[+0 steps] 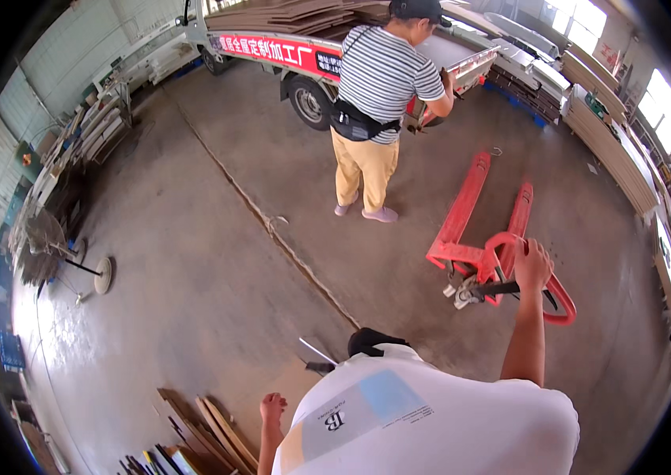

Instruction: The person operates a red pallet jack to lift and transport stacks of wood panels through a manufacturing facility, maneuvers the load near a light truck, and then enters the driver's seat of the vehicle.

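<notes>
A red pallet jack (463, 210) stands on the floor at my right, its two forks pointing away from me. My right hand (535, 266) is closed round the upper part of its red loop handle (562, 299), with the arm stretched forward. Low on the left, my left hand (273, 407) hangs beside my body with its fingers curled in. Nothing shows in it. The nearest things to that hand are some wooden boards (207, 431) leaning at the lower left.
Ahead, a person in a striped shirt (383, 75) stands at the back of a flatbed truck (272, 51) loaded with brown sheets (288, 17). Stacked panels (608, 154) line the right side. A fan (47, 232) stands at the left. A seam (248, 202) crosses the concrete floor.
</notes>
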### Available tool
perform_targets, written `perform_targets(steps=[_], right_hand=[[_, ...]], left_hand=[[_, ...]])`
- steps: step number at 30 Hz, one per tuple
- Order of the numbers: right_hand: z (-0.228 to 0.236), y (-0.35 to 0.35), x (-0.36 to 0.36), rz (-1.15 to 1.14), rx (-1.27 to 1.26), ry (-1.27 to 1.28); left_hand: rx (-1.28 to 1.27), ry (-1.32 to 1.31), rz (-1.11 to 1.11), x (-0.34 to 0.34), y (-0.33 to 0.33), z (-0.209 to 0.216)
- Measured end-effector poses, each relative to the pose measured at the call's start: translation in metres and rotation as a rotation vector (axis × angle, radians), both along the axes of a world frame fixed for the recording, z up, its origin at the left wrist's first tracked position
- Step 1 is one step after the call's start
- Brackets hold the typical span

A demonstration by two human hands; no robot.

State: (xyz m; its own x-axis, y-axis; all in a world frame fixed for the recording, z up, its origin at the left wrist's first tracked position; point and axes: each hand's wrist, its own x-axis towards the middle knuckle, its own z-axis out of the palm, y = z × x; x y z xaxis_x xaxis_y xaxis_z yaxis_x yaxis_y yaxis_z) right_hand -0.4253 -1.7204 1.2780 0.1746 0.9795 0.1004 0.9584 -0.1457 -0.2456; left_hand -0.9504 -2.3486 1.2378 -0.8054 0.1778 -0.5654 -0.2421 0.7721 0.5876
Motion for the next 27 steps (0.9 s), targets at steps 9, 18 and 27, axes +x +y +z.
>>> perform_targets(steps=[9,18,27], right_hand=[[0.03,-0.016,-0.07,-0.31,0.346,-0.254],[0.057,-0.093,-0.149,-0.551,0.606,-0.583],[0.138,-0.164,-0.324,-0.577,0.543,-0.359]], left_hand=[[-0.079,0.161,-0.551,-0.205,0.159,0.031],[-0.111,0.155,-1.045,-0.33,0.163,0.08],[-0.416,0.012,-1.27,-0.529,0.274,0.069]])
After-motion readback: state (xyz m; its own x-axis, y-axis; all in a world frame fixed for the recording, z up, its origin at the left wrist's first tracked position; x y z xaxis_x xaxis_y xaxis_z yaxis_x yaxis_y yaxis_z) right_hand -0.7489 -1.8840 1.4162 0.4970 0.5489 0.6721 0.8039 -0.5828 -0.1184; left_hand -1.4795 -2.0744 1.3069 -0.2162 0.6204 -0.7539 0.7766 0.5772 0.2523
